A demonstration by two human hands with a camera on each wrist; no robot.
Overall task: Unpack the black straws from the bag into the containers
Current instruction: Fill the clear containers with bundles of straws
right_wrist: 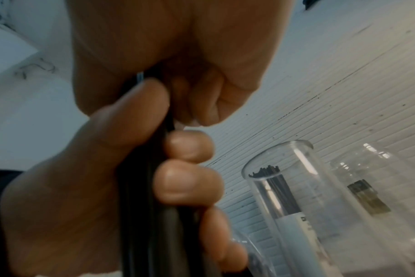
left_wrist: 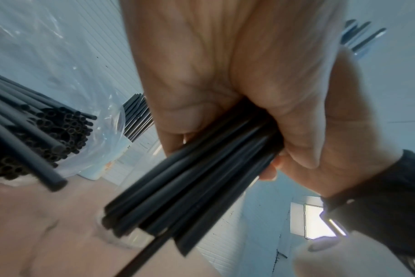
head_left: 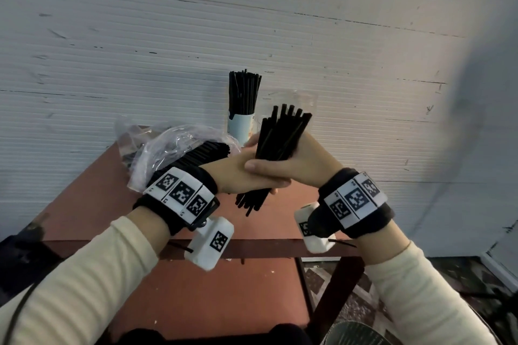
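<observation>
Black straws (head_left: 281,134): one bundle is clamped in both hands above the desk (head_left: 196,283). Right hand (head_left: 297,165) is wrapped around the bundle's middle, and left hand (head_left: 241,173) grips it too, tucked under the right. The container (head_left: 242,123) at the back by the wall is already packed with straws. A clear glass container (right_wrist: 296,196) beside it looks empty, likely the next target. The bag (head_left: 168,148) on the desk still holds a thick stack. Roughly halfway, I'd judge.
</observation>
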